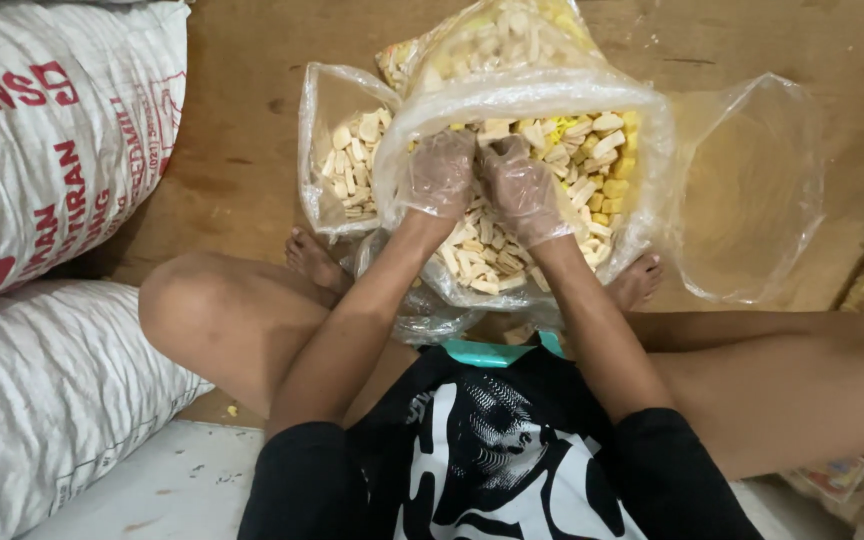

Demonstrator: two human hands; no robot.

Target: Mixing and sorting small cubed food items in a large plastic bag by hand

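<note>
- Left hand and right hand, each in a thin, crinkled clear glove, were sunk side by side in the large clear bag; fingers curled down among the pieces, though whether they gripped any could not be told.
- The bag, glossy with a rolled rim, held pale cream and yellow stick-shaped snacks.
- A smaller clear bag touching its left side held the same pale sticks.
- An empty clear bag lay on the right.
- Two woven white sacks, the upper with red lettering, were stacked at far left on the brown wooden floor.
</note>
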